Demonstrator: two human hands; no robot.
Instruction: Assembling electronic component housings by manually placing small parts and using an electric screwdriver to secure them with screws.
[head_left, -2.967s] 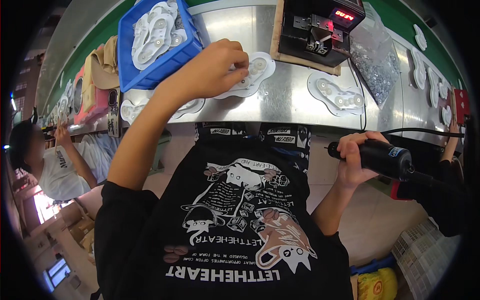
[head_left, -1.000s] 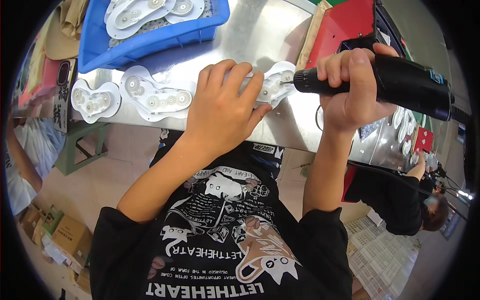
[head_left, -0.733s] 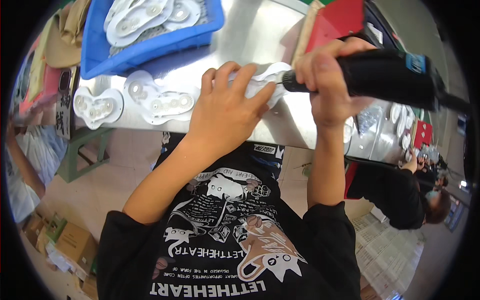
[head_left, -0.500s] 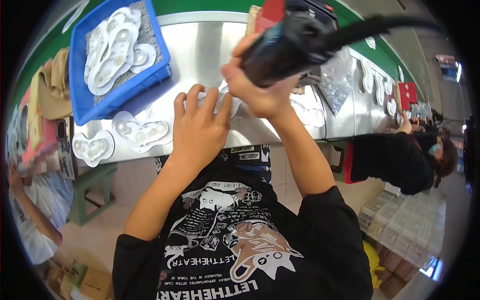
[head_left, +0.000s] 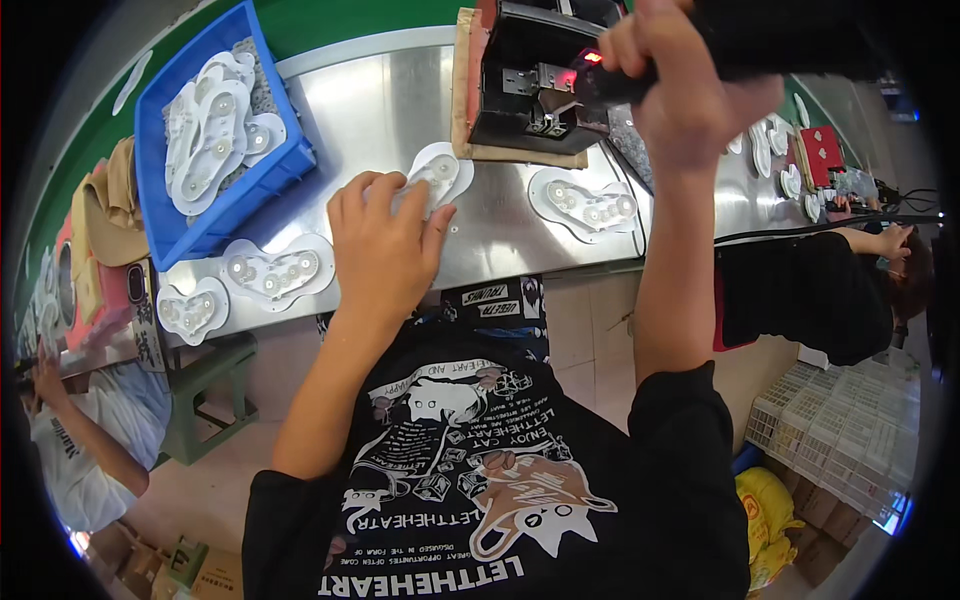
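Observation:
On the steel bench, my left hand (head_left: 385,235) rests over a white plastic gear housing (head_left: 440,172), its fingers curled on the near left end of it. The far end, with small clear gears, sticks out beyond my fingertips. Raised at the upper right, my right hand (head_left: 685,110) is wrapped round a black electric screwdriver (head_left: 790,38). Its tip end points left toward a black screw feeder box (head_left: 505,55) with a small red display and a metal bracket. The tip itself is hard to make out there.
A blue bin (head_left: 285,170) holds stacked white housings on grey small parts. More housings lie along the bench, one right (head_left: 585,205) and two left (head_left: 275,270). A black cable hangs over the bench edge. Co-workers sit at the far left and right (head_left: 800,290).
My right hand has swung up and right with the screwdriver, from above the housing to the screw feeder. My left hand has shifted slightly left and down and stays on the housing.

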